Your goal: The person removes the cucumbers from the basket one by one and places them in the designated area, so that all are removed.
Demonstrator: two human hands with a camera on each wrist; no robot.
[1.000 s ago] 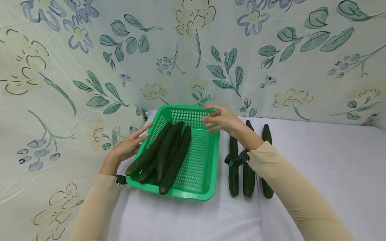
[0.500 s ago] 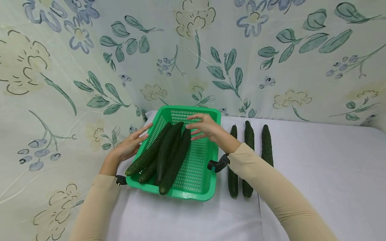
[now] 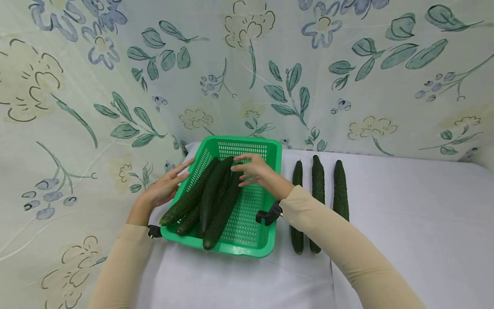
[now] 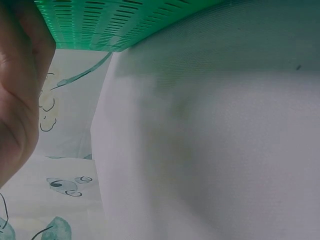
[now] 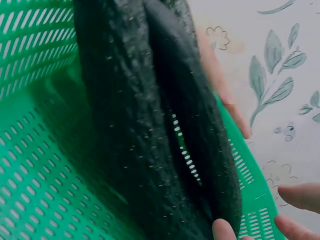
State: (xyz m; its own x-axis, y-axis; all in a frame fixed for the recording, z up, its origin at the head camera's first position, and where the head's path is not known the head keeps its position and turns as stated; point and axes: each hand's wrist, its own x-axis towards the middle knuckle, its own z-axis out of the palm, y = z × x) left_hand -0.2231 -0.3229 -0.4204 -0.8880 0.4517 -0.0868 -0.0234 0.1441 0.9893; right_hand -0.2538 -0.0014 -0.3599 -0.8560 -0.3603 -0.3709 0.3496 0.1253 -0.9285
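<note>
A green slotted basket [image 3: 247, 214] holds several dark green cucumbers [image 3: 210, 193], lying lengthwise in its left half. At its left rim my left hand [image 3: 164, 186] rests with extended fingers; the left wrist view shows this hand [image 4: 20, 85] beside the basket wall [image 4: 95, 25]. My right hand [image 3: 258, 171] is over the far ends of the cucumbers, fingers spread and slightly bent. In the right wrist view, fingertips [image 5: 222, 231] overlap one end of a cucumber [image 5: 205, 120]; whether they press on it I cannot tell.
Three more cucumbers lie side by side right of the basket, the left one [image 3: 297, 171], the middle one [image 3: 318, 180] and the right one [image 3: 340, 189], partly under the right sleeve [image 3: 339, 240]. White cloth [image 3: 405, 206] covers the table; a floral curtain [image 3: 231, 64] hangs behind.
My right hand has moved left and nearer, from the basket's far right rim to over the cucumbers inside. My left hand has stayed at the left rim.
</note>
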